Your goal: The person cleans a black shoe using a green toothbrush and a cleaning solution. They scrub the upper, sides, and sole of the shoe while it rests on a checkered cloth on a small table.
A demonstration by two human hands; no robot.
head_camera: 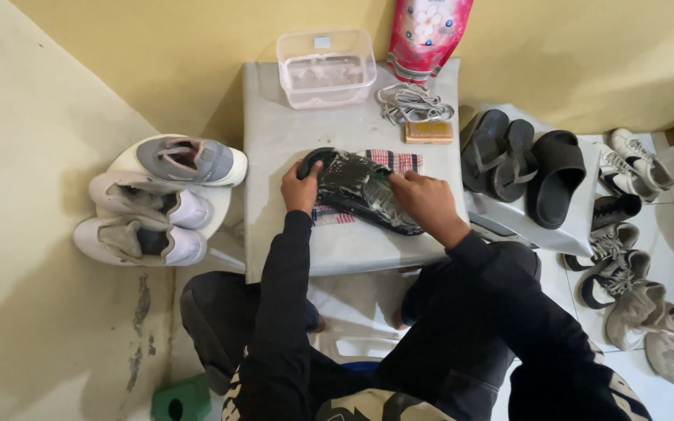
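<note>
While the dark shoe (360, 191) is held sole-up on a striped cloth (399, 161) near the middle of the low grey table (274, 156), its glossy, wet-looking underside suggests that cleaning is under way rather than finished. The heel end is gripped by the left hand (299, 189), whose fingers are closed over it, and the middle of the sole is pressed by the right hand (428, 201), which seems to be curled around a small greenish object; what that object is cannot be told. How much of the shoe remains to be cleaned is not shown, since the upper is hidden underneath.

On the far edge of the table a clear plastic tub (326, 68) is seen, holding what looks like cloudy liquid, and a red pouch (427, 31) is leaned against the wall beside it. Nearer the shoe, a bundle of pale laces (415, 101) is lain next to a small wooden brush (429, 132).

Three pale sneakers (150, 203) are stacked to the left of the table, while dark sandals (520, 164) are rested on a grey sheet to the right, with more worn sneakers (626, 257) scattered on the floor beyond. A green block (181, 399) is seen at the lower left. Nothing is placed between the hands and the shoe.
</note>
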